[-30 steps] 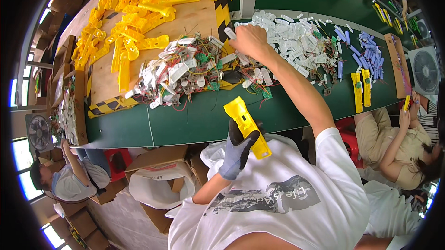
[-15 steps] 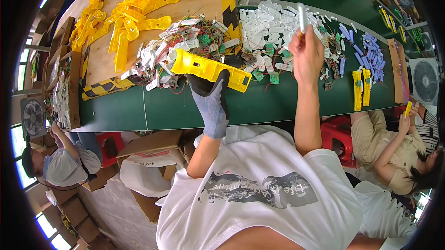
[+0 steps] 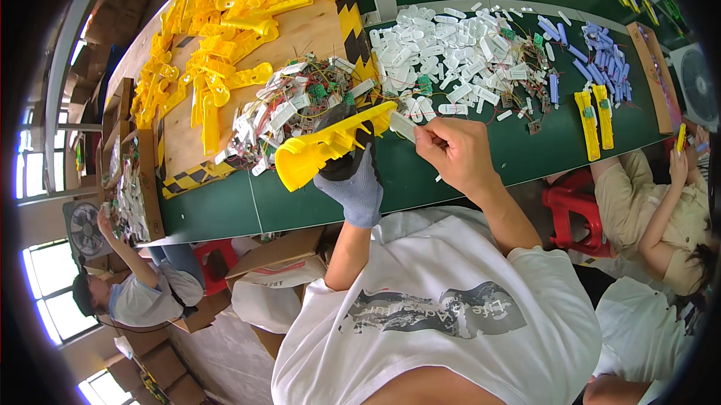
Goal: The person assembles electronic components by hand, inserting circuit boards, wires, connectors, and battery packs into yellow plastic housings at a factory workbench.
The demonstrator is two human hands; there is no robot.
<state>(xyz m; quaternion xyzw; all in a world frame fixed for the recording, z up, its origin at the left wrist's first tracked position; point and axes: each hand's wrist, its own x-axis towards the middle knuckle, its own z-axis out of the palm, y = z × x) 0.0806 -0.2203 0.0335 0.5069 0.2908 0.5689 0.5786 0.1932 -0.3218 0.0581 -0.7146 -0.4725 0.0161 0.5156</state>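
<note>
My left hand (image 3: 350,180), in a grey and black glove, is closed round a long yellow plastic shell (image 3: 315,153), held tilted above the table's near edge. The shell's ribbed inner side partly shows. Bare and closed, my right hand (image 3: 460,151) pinches a flat white plastic piece (image 3: 403,126) close against the shell's right end. I cannot tell whether the two parts touch. Behind the shell lies a tangled heap of wired circuit boards and white parts (image 3: 282,108). A spread of loose white plastic pieces (image 3: 424,37) lies beyond my right hand.
Yellow shells (image 3: 218,15) heap on a wooden board (image 3: 174,138) edged with black-and-yellow tape. On the right are blue wired cylinders (image 3: 601,67), two yellow shells (image 3: 587,123) and a cardboard strip (image 3: 652,75). Co-workers sit at both sides; a red stool (image 3: 574,213) stands below the table.
My right hand has come down and left with the white piece, to the shell's end. My left hand has turned the shell so its right end points up. The view has shifted slightly.
</note>
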